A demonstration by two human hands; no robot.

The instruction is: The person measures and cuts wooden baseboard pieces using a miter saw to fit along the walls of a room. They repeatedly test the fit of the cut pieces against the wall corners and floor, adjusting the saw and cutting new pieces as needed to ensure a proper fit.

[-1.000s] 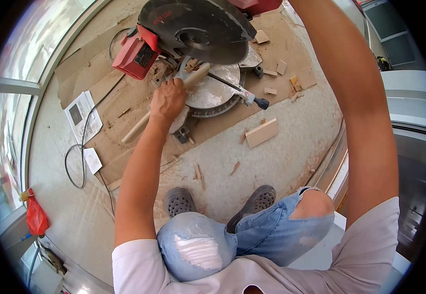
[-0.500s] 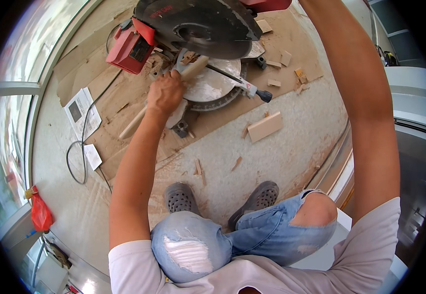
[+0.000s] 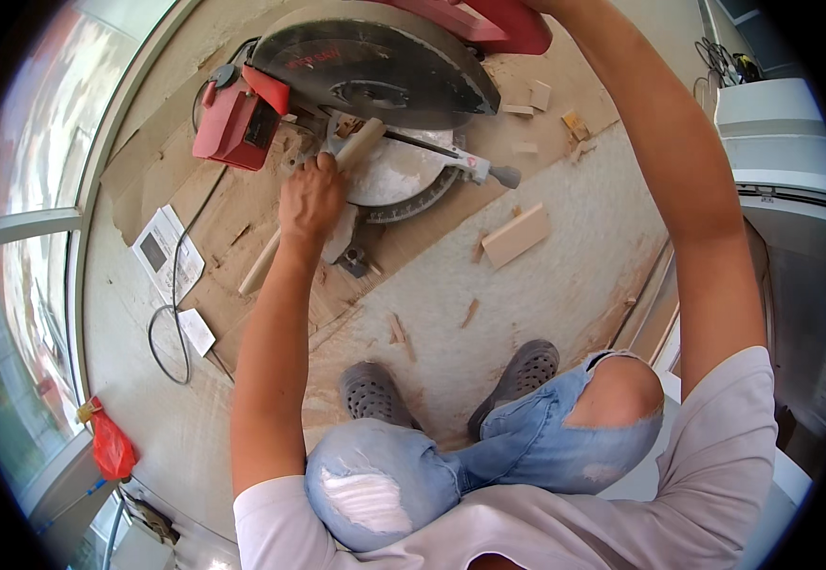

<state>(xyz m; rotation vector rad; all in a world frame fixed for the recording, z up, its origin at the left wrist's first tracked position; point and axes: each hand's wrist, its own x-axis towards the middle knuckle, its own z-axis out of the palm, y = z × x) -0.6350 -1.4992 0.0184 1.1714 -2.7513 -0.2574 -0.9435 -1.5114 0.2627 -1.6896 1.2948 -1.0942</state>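
Note:
My left hand (image 3: pixel 310 201) is closed around a pale wooden strip (image 3: pixel 360 144), pressing it to the left side of the round metal table (image 3: pixel 402 176) of a miter saw. The strip slants from under the saw head down past my wrist to the lower left. Above it hangs the dark blade guard (image 3: pixel 375 71), which hides the far end of the cut area. My right arm reaches to the red saw handle (image 3: pixel 513 27) at the top edge. Only a sliver of my right hand (image 3: pixel 544 4) shows at that handle; its fingers are out of the picture.
Cardboard (image 3: pixel 232 204) strewn with sawdust lies under the saw. A pale wood block (image 3: pixel 516 237) and several offcuts lie at right. A black cord (image 3: pixel 178 275) loops over printed paper (image 3: pixel 168 249) at left. My grey clogs (image 3: pixel 375 391) stand in front.
The saw head has come down closer to the table and the wooden strip. My left hand keeps its hold on the strip. The whole view has shifted slightly.

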